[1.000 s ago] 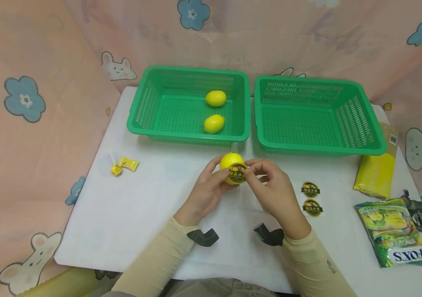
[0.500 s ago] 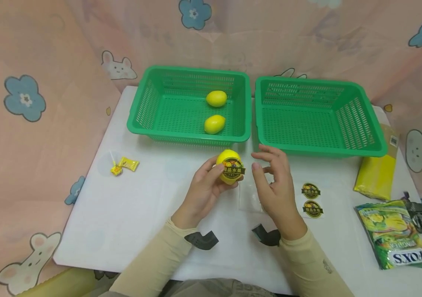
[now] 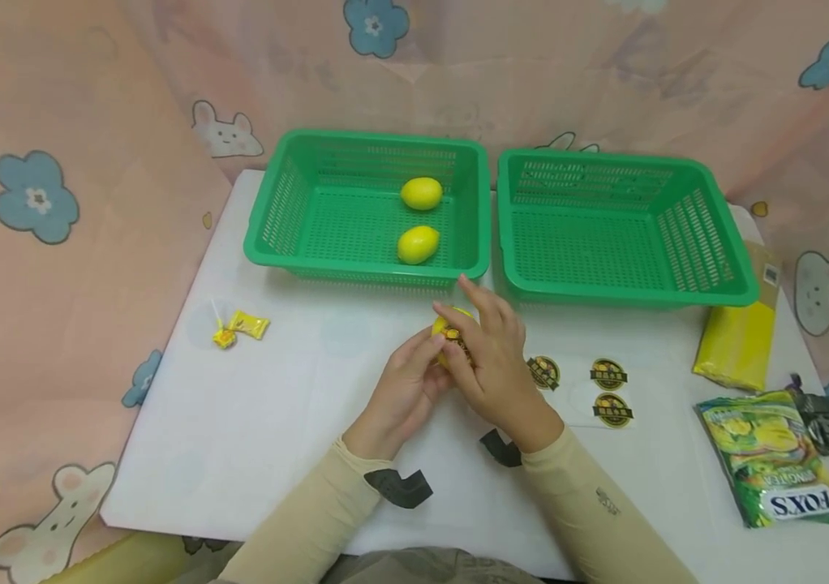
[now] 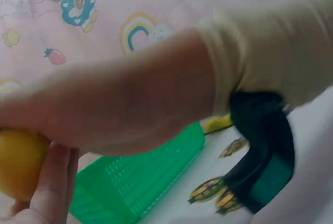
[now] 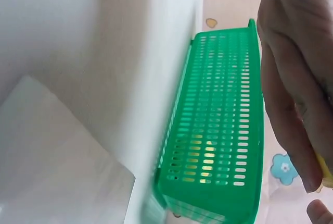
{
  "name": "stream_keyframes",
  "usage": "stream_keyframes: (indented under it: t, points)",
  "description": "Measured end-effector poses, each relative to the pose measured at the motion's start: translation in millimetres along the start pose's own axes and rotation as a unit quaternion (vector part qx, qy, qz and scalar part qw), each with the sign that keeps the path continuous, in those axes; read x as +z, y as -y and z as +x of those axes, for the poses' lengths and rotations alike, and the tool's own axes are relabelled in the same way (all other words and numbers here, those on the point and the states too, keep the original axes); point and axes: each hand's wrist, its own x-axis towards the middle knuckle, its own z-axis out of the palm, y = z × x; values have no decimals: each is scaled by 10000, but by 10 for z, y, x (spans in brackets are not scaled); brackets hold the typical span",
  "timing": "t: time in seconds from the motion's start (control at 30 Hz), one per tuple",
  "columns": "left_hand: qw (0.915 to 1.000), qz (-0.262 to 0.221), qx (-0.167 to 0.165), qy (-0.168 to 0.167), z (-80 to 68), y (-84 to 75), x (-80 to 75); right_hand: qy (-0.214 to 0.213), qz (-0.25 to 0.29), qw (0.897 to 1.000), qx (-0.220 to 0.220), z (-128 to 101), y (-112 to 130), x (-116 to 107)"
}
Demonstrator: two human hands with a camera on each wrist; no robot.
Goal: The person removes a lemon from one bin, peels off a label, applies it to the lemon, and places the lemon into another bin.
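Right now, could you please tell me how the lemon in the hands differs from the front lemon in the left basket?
The held lemon bears a sticker; the front lemon shows none. The held lemon sits in the left hand, partly covered by the right hand, while the front lemon lies on the floor of the left basket, uncovered. Both are yellow.

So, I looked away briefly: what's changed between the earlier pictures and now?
The right hand drew away from the held lemon, then moved left over it, now partly hiding its label and leaving a third sticker in view on the table. The left hand still holds that lemon; two others stay in the left basket.
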Motion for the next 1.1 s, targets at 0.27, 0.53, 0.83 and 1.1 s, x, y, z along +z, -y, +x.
stream_keyframes:
  t: [0.27, 0.53, 0.83, 1.1]
  points:
    - [9995, -18, -299, -58, 17, 61, -24, 491, 12, 9977, 470, -54, -91, -11]
    - [9988, 453, -183, 49, -29, 19, -17, 1456, 440, 9861, 672, -137, -173, -135]
    - [9970, 547, -461, 312, -15, 37, 11, 1973, 2243, 9403, 1631, -224, -219, -252]
    - [9971, 495, -428, 390, 41, -14, 45, 1749, 2644, 9372, 1452, -268, -319, -305]
